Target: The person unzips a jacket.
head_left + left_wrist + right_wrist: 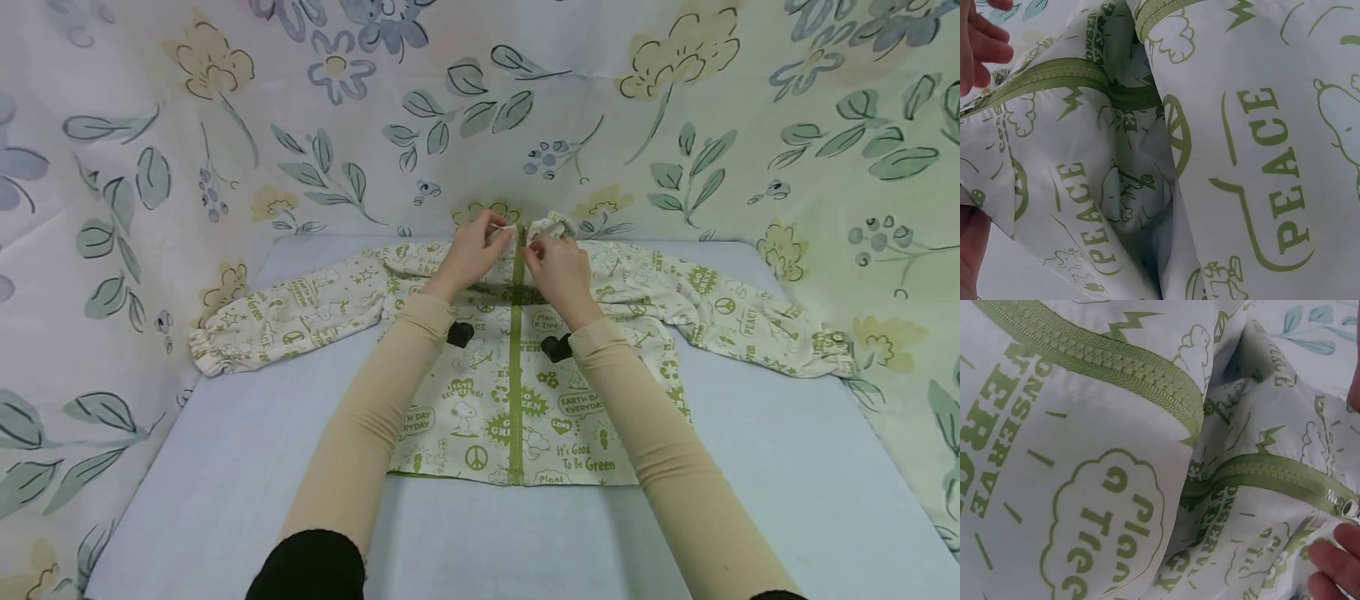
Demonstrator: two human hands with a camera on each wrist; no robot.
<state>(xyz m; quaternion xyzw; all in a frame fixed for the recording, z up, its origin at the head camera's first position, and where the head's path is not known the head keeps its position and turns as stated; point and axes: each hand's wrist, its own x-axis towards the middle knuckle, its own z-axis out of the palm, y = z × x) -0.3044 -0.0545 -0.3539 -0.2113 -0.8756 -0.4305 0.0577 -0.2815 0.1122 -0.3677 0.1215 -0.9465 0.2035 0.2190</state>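
Note:
A white jacket (pixel 457 450) with green print lies front up, its green zipper (pixel 516 392) running down the middle and both sleeves spread sideways. At the collar (pixel 551 225), my left hand (pixel 468 257) pinches the fabric just left of the zipper's top. My right hand (pixel 562 271) grips the collar on the other side, its fingertips close to the zipper. In the right wrist view, a metal zipper pull (pixel 1350 509) sits beside the right fingers (pixel 1335 559). The fabric bulges up in both wrist views. The fingertips' exact contact is partly hidden.
Under the jacket is a table with a pale cover (pixel 262 467). A floral curtain (pixel 450 100) stands behind it and along both sides. The left sleeve cuff (pixel 213 354) and right sleeve cuff (pixel 832 354) lie near the table's side edges.

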